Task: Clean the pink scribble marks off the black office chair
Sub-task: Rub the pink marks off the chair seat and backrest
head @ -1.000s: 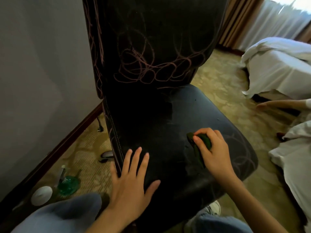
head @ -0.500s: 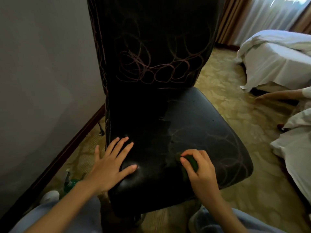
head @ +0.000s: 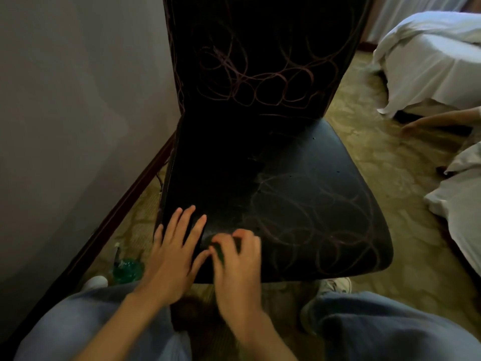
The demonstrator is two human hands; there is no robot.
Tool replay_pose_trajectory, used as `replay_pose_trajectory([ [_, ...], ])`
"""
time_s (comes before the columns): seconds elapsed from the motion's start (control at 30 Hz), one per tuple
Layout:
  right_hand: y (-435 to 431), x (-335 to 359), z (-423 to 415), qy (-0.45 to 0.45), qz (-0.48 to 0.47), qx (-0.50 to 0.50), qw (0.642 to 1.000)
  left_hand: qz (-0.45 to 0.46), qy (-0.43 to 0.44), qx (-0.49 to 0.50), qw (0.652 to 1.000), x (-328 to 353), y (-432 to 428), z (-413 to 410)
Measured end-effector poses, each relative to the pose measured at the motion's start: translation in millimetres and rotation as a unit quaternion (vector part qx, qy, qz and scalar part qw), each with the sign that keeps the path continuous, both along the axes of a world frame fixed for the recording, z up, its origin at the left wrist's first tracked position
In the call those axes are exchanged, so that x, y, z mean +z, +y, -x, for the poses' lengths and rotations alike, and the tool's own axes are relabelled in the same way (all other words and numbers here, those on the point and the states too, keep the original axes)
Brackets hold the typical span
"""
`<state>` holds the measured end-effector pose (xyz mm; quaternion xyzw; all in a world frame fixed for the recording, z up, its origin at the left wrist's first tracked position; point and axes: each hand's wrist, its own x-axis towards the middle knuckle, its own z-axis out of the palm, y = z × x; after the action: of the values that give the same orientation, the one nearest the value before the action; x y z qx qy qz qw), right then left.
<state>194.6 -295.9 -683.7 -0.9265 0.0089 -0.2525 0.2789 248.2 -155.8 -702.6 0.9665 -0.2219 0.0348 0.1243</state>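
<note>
A black office chair (head: 307, 152) stands in front of me. Pink scribble marks (head: 260, 82) loop over its backrest, and more scribbles (head: 320, 225) cover the right half of the seat. The seat's left half looks plain black. My left hand (head: 174, 256) lies flat with spread fingers on the seat's front left corner. Just to its right, my right hand (head: 234, 264) grips a small dark green cloth (head: 221, 250) and presses it on the seat's front edge. The cloth is mostly hidden under my fingers.
A green spray bottle (head: 126, 267) and a white object (head: 95, 282) sit on the carpet by the grey wall at left. White bedding (head: 426, 61) lies at right, where another person's hand (head: 416, 125) reaches to the floor. My knees are at the bottom.
My right hand has slid the cloth from the seat's right middle toward the front left, close to my left hand. My left hand shifted toward the front left corner.
</note>
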Motion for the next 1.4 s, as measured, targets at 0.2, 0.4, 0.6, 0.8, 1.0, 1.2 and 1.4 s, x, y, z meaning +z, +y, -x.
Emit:
replay_pose_trajectory([
  [0.2, 24.5, -36.7, -14.0, -0.013, 0.082, -0.008, 0.997, -0.055, -0.005, -0.005, 0.998, -0.8, 8.2, -11.5],
  [0.4, -4.0, -48.1, -7.7, -0.013, 0.139, 0.014, 0.99, -0.089, -0.006, -0.012, 0.996, 4.4, 14.8, -19.5],
  [0.6, -75.0, -50.2, 18.5, 0.013, 0.123, -0.096, 0.988, -0.07, -0.009, -0.03, 0.997, 12.4, 15.7, -19.6],
  [0.8, -87.1, -43.6, 27.7, -0.028, 0.033, -0.123, 0.991, -0.052, -0.019, -0.035, 0.998, 15.1, 17.0, 0.3],
  [1.0, -13.0, -50.6, 18.2, -0.04, 0.098, 0.01, 0.994, -0.108, -0.008, -0.029, 0.994, 2.7, 15.7, -3.0],
  [1.2, -23.1, -69.0, 12.0, -0.022, 0.152, 0.043, 0.987, -0.081, -0.022, -0.035, 0.996, -2.3, 17.5, -8.0],
  [1.4, -105.0, -63.4, 28.1, -0.013, 0.065, -0.135, 0.989, -0.084, -0.022, -0.033, 0.996, -2.4, 17.7, -10.7],
])
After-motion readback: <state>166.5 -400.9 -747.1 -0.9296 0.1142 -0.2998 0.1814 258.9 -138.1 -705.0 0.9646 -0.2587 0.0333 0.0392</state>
